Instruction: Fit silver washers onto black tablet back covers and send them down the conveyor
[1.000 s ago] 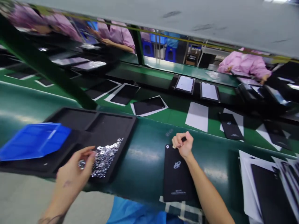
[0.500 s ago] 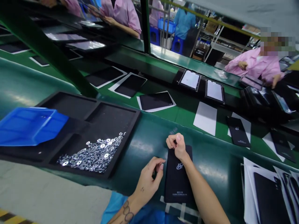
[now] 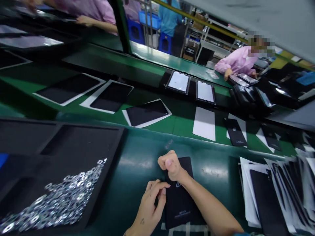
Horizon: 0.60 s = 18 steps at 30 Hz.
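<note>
A flat black panel [image 3: 180, 208] with a light logo and small print, like a tablet back cover, lies on the green bench in front of me. My right hand [image 3: 171, 165] is over its far left corner, fingers curled in and thumb pressed against them; whatever they hold is hidden. At the panel's left edge is my left hand [image 3: 152, 205], fingers bent, with a gap between thumb and index finger and the index fingertip at the edge. Nothing shows in it. Shiny metal washers [image 3: 66, 193] are heaped in the black tray [image 3: 98, 193] to my left.
Beyond the bench edge, a green conveyor [image 3: 180, 121] carries black panels [image 3: 147, 113] on white sheets. A row of panels with paper [image 3: 253, 193] stands at right. Across the line, a person in pink [image 3: 236, 62] handles framed screens. A blue bin [image 3: 3, 159] shows at far left.
My view has swung right and nearer, so the tray and conveyor items sit further left. My left hand's index finger has come to the panel's edge. The right hand stays curled over the corner.
</note>
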Motion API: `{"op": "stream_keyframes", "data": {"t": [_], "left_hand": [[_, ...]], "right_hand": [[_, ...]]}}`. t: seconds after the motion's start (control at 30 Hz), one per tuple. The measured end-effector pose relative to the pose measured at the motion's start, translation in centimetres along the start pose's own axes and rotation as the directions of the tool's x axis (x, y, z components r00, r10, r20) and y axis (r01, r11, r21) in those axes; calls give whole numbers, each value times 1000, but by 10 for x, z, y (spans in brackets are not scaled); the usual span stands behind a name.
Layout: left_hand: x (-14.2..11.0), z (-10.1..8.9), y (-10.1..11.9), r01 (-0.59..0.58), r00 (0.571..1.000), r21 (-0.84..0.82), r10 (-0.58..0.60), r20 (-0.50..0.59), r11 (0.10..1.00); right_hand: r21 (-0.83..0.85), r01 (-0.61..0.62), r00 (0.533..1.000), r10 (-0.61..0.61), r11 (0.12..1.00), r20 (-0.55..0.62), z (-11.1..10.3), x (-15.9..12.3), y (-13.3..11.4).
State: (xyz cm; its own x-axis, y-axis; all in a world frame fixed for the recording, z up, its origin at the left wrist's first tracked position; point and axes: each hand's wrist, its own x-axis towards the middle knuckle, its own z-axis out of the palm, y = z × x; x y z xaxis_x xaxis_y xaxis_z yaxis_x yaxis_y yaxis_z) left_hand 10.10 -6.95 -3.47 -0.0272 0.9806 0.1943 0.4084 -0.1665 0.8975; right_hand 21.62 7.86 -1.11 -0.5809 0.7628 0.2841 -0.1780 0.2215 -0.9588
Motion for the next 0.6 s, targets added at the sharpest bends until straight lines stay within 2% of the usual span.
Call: {"op": "stream_keyframes", "data": {"t": [0.23,0.4,0.6], "left_hand": [[7,0,-4,-109,994,65,110,-8,992],[1,2,-12,-96,995,80,96,-8,992],[-9,1,-15,-91,995,127,85,52,988]], "right_hand": [[24,-15,999,14,1000,38,-3,-2,-3],[-106,-17,992,30,994,125,-5,0,-7],[-15,-53,994,54,998,90,-5,1,0]]}}
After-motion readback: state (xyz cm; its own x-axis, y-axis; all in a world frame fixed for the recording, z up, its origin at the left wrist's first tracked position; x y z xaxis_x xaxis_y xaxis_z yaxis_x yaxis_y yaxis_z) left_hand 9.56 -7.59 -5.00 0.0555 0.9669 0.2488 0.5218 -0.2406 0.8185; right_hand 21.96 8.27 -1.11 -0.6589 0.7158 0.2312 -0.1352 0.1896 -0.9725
